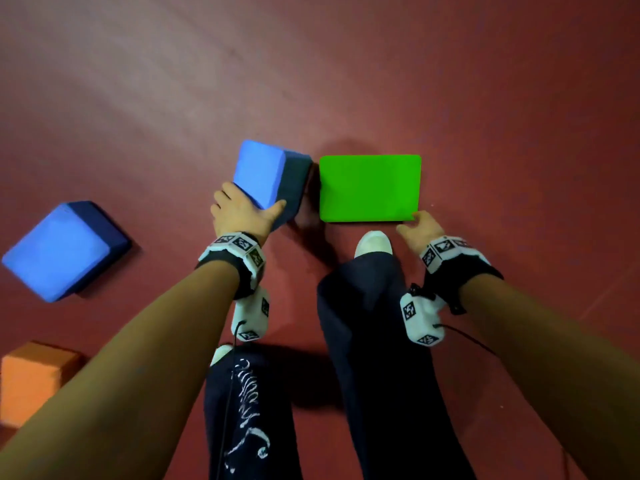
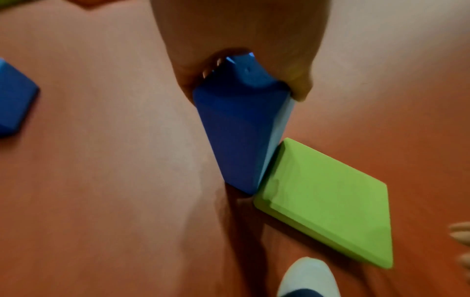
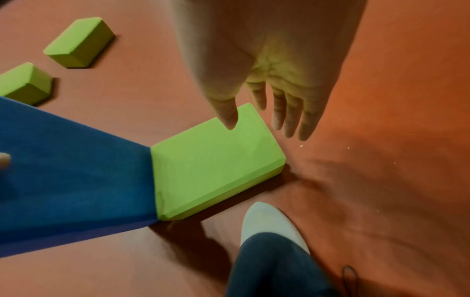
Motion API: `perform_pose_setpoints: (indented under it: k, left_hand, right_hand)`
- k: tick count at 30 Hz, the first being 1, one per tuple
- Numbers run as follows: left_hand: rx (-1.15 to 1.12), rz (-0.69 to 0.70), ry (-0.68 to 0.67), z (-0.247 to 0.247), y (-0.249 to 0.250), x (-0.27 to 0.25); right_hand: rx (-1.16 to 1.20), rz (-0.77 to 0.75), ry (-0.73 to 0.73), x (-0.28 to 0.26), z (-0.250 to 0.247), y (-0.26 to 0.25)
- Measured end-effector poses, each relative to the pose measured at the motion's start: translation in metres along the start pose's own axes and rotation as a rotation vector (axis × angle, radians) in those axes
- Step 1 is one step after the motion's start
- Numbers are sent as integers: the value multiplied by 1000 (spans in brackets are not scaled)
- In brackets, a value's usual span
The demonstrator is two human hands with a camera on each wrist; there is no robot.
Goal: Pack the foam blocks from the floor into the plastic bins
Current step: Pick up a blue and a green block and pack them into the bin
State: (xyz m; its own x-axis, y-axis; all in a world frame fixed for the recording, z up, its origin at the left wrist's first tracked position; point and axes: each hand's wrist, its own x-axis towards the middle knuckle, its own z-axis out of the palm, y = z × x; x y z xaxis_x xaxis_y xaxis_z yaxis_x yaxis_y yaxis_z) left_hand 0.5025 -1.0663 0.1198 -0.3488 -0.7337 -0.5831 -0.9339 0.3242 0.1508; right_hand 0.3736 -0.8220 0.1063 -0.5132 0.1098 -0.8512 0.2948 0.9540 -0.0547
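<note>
My left hand [image 1: 242, 211] grips a blue foam block [image 1: 268, 176] by its near end, thumb on one face and fingers on the other; the block is tilted and its far corner meets the left side of a flat green foam block [image 1: 370, 188] lying on the red floor. In the left wrist view the blue block [image 2: 236, 136] hangs from my left hand [image 2: 244, 80] down to the green block [image 2: 328, 201]. My right hand [image 1: 420, 228] hovers at the green block's near right corner, fingers [image 3: 287, 116] straight and thumb over the green block [image 3: 213, 162].
A second blue block [image 1: 60, 249] lies on the floor at the left, and an orange block [image 1: 33, 379] sits near the lower left. Two more green blocks [image 3: 78, 42] [image 3: 24, 83] lie farther off. My white shoe [image 1: 374, 242] stands just before the green block. No bin is in view.
</note>
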Motion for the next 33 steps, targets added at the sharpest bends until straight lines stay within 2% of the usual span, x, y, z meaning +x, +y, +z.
perform_pose_setpoints:
  k: [4, 8, 11, 14, 16, 21, 23, 26, 28, 31, 33]
  left_hand:
    - [-166, -62, 13, 40, 35, 12]
    - [-135, -44, 95, 66, 47, -6]
    - [-105, -41, 145, 75, 53, -14]
    - [-77, -64, 166, 76, 59, -10]
    - [-74, -64, 163, 74, 59, -9]
    - [-93, -61, 173, 76, 60, -14]
    - [-94, -63, 165, 74, 61, -14]
    - [-108, -63, 125, 70, 63, -18]
    - [-116, -79, 85, 65, 64, -19]
    - [-150, -194, 38, 62, 65, -24]
    - [-200, -319, 27, 60, 65, -28]
  right_hand:
    - [-57, 86, 52, 61, -6, 1]
    - [-73, 174, 36, 107, -7, 6]
    - [48, 212, 28, 128, -8, 11]
    - [137, 173, -56, 142, -5, 20]
    - [212, 129, -124, 145, 0, 23]
    - [401, 125, -9, 139, 3, 27]
    - [457, 144, -6, 132, 2, 27]
    - [493, 128, -12, 111, -9, 27]
    - [416, 89, -12, 95, -20, 22]
    - [235, 16, -19, 71, -34, 7]
    - [245, -31, 12, 59, -37, -5]
